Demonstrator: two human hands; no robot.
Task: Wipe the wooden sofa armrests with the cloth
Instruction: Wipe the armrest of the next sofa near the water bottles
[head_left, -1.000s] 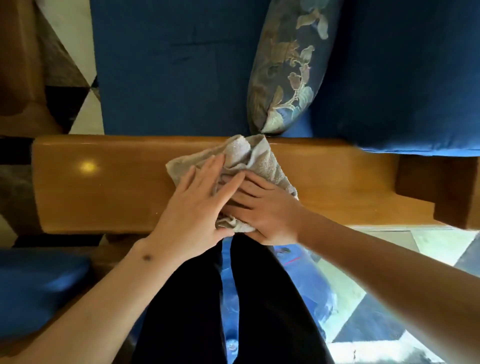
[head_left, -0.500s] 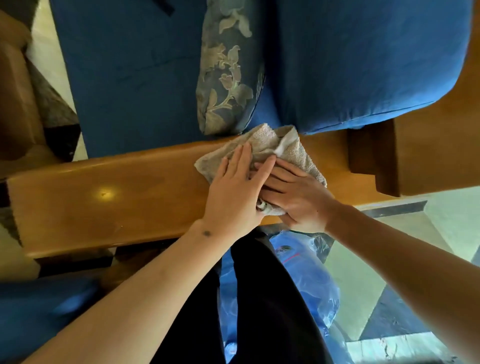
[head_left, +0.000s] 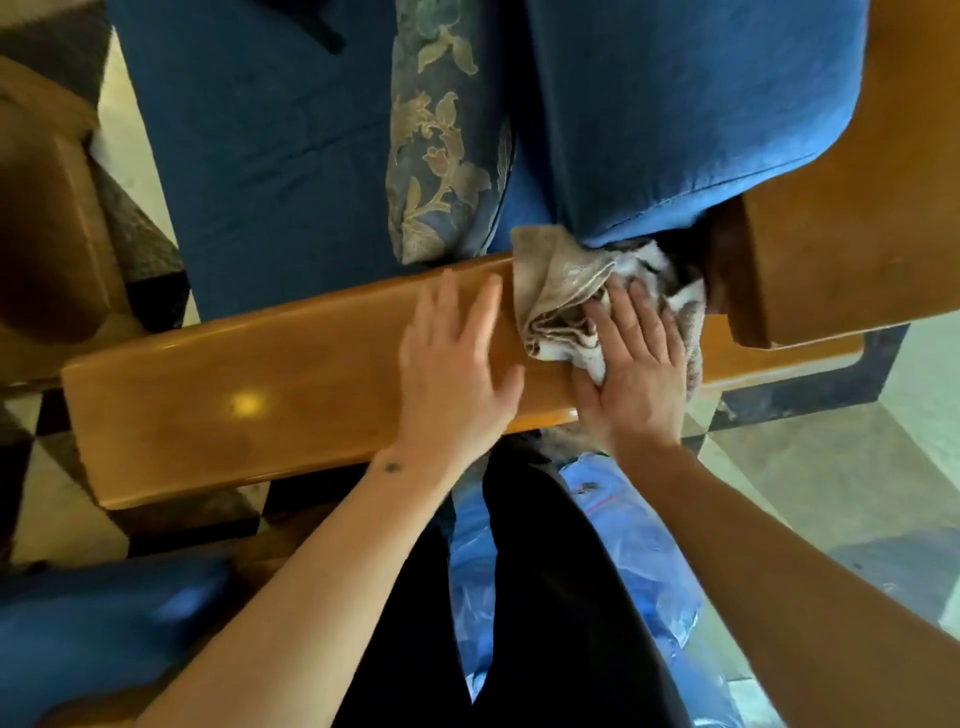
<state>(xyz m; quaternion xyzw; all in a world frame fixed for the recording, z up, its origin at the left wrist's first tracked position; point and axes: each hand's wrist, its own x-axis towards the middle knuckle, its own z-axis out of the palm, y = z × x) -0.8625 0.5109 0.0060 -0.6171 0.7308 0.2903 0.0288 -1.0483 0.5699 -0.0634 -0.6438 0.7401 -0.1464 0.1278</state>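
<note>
A glossy wooden sofa armrest (head_left: 249, 395) runs across the middle of the view. A crumpled beige and white cloth (head_left: 563, 291) lies near its right end, against the wooden back post (head_left: 831, 249). My right hand (head_left: 636, 374) presses flat on the cloth, fingers spread over it. My left hand (head_left: 457, 374) rests flat on the bare wood just left of the cloth, fingers apart and holding nothing.
Blue seat cushions (head_left: 270, 135) and a floral pillow (head_left: 441, 145) lie beyond the armrest. A blue back cushion (head_left: 675, 104) touches the cloth. A blue plastic bag (head_left: 639, 561) sits on the tiled floor by my dark trouser legs. Another wooden piece (head_left: 47, 218) stands at far left.
The cloth has slid right along the armrest to its back end under my right hand. My left hand has come off the cloth and now lies on bare wood.
</note>
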